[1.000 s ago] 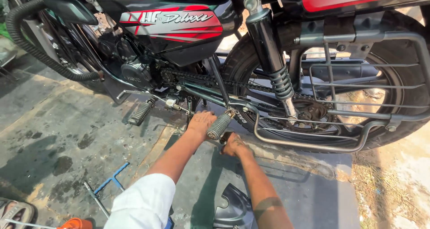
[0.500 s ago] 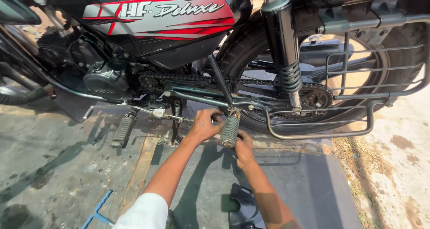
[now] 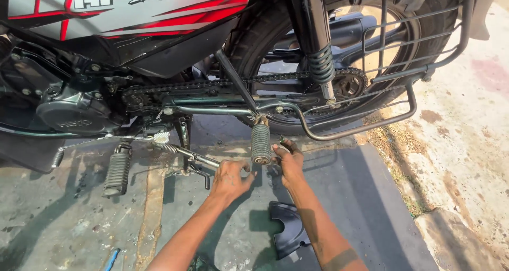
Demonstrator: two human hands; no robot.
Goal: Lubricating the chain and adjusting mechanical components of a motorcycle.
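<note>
My left hand (image 3: 229, 176) is open, just under the hanging rear footrest (image 3: 261, 143) of the motorcycle (image 3: 132, 32). My right hand (image 3: 289, 160) pinches something small beside it. I should hold the footrest steady.

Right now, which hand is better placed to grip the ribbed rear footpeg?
Probably the left hand: its fingers curl open just below the rear footpeg, almost touching its lower end. The right hand sits beside the peg, fingertips pinched as if on something small, so it looks occupied.
</note>
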